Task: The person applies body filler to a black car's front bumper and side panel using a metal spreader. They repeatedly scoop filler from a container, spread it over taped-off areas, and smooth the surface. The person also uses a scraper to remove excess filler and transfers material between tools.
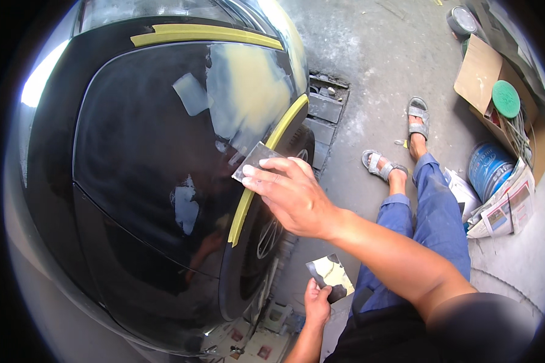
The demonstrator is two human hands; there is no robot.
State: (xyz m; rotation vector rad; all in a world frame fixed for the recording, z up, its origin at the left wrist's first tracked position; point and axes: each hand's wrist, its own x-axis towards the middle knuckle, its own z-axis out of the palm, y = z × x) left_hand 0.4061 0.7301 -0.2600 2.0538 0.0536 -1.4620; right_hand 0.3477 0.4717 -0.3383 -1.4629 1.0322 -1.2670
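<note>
Grip on scraper (254, 160); right hand (298, 198)

pale lettering (496, 172) on a round blue pail (479, 158), small print (518, 202) on folded paper (485, 225) beside it

You are in a car-body workshop: on the left, a black car (133, 145) carries yellow masking tape (206, 36) and pale filler patches (248, 85); right, 1 blue tub (488, 168) and 1 cardboard box (479, 71) sit on concrete floor (369, 66).
</note>
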